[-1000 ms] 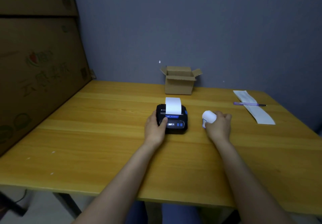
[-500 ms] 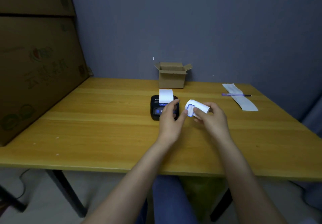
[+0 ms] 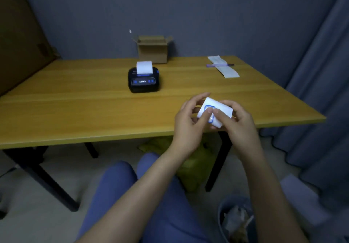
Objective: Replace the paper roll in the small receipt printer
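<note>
both hands grip one paper roll (image 3: pixel 215 112) above the table's (image 3: pixel 75 110) near edge: left hand (image 3: pixel 188 121) and right hand (image 3: pixel 239 123) closed on it, thumbs on its blue sticker. receipt printer (image 3: pixel 144 80) sits well apart, paper standing from its slot. cardboard box (image 3: pixel 153 51) behind, flaps open, contents hidden. bin (image 3: pixel 236 222) on the floor holds crumpled scraps.

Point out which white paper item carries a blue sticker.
The paper roll held in both hands near the table's front edge; the paper in the printer and the strip under the pen are plain white.
</note>
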